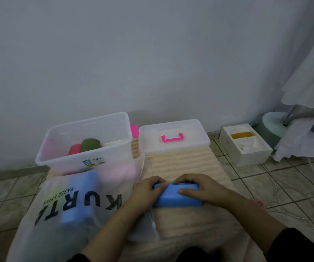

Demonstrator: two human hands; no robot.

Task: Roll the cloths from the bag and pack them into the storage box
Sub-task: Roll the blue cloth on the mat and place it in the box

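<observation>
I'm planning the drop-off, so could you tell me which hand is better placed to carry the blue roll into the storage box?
Probably the left hand: it grips the blue roll nearest the storage box.

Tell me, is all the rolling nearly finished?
Not yet. A red roll and a green roll already sit in the storage box. Both hands, left hand and right hand, are rolling a blue cloth. More cloths show through the bag.

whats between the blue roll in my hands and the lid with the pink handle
Only bare ribbed beige mat lies between the blue cloth roll and the lid, seen in the head view.
</observation>
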